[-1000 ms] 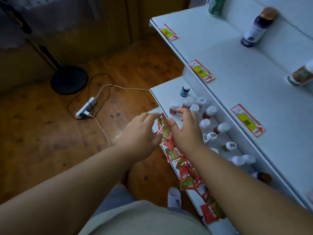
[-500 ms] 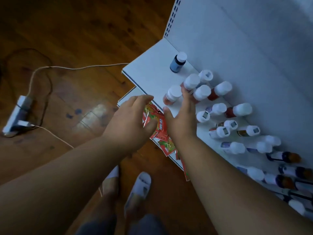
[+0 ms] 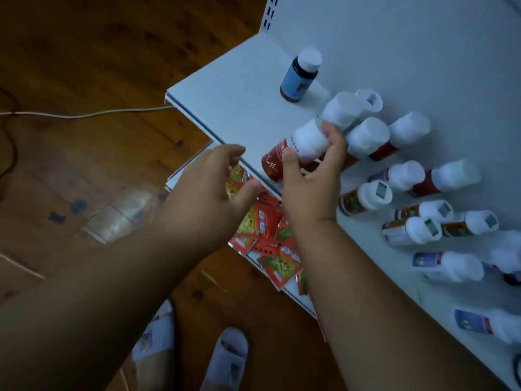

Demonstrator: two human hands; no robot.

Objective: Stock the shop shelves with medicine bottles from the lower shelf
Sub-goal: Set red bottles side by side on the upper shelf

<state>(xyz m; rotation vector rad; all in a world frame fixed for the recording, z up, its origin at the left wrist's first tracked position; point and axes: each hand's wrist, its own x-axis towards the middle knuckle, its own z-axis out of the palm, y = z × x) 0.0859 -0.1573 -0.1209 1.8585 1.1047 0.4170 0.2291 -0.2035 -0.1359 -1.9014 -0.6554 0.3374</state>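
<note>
From the head camera, the right hand (image 3: 310,179) grips a red-labelled bottle (image 3: 284,159) with a white cap, at the front edge of the lower shelf (image 3: 239,108), beside the other bottles (image 3: 408,215). The left hand (image 3: 214,187) hovers open over the red packets (image 3: 265,221). The bottle looks light, stiff and smooth; best gripped around its body, below the cap.

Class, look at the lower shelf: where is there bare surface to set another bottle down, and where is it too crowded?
Bare room lies at the lower shelf corner, between its front edge and the lone blue-labelled bottle. The right hand has its grip on a red-labelled bottle at the edge of the cluster of white-capped bottles, which is crowded. Red sachets cover the shelf below.
</note>
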